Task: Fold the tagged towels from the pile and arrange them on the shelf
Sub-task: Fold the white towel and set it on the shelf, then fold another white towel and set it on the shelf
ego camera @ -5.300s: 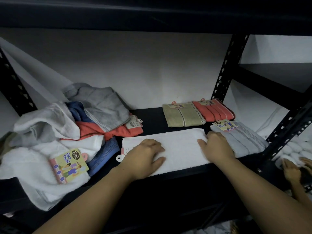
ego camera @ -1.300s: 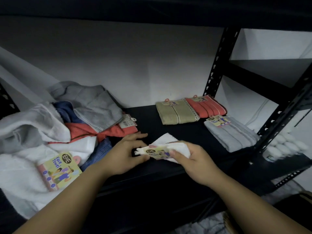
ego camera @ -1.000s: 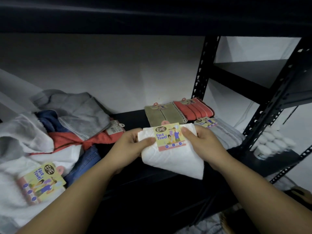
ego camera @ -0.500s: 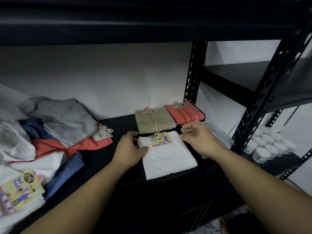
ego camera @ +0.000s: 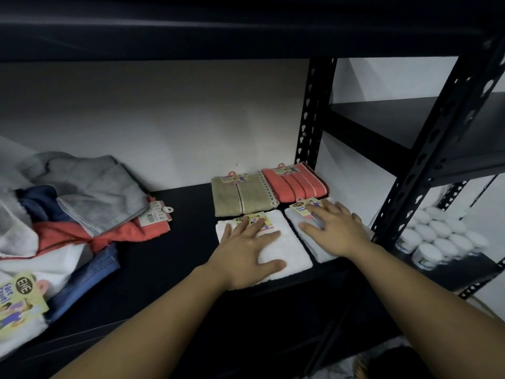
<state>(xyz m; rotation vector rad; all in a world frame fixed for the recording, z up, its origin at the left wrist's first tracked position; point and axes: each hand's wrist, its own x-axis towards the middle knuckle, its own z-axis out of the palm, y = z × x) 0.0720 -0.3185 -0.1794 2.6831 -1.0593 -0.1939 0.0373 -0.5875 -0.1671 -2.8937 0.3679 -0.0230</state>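
A folded white towel [ego camera: 293, 248] with a yellow tag lies on the black shelf [ego camera: 188, 214], in front of a folded olive towel [ego camera: 241, 196]. My left hand [ego camera: 246, 251] rests flat on it, fingers spread. To its right lies a folded pale grey towel [ego camera: 308, 242], tagged too, with my right hand [ego camera: 334, 232] flat on top. Behind that one sits a folded coral towel [ego camera: 295, 183]. The unfolded pile [ego camera: 73, 214] of grey, blue, coral and white towels fills the shelf's left side.
A black perforated upright [ego camera: 313, 116] stands just behind the coral towel and another upright [ego camera: 426, 160] at the front right. Beyond it, a lower shelf holds several white jars [ego camera: 437, 236]. The upper shelf board [ego camera: 246, 26] hangs low overhead.
The white towel, held up between both hands a second ago, now lies on the shelf beside the grey one. Both hands have gone flat, the right one shifting onto the grey towel.
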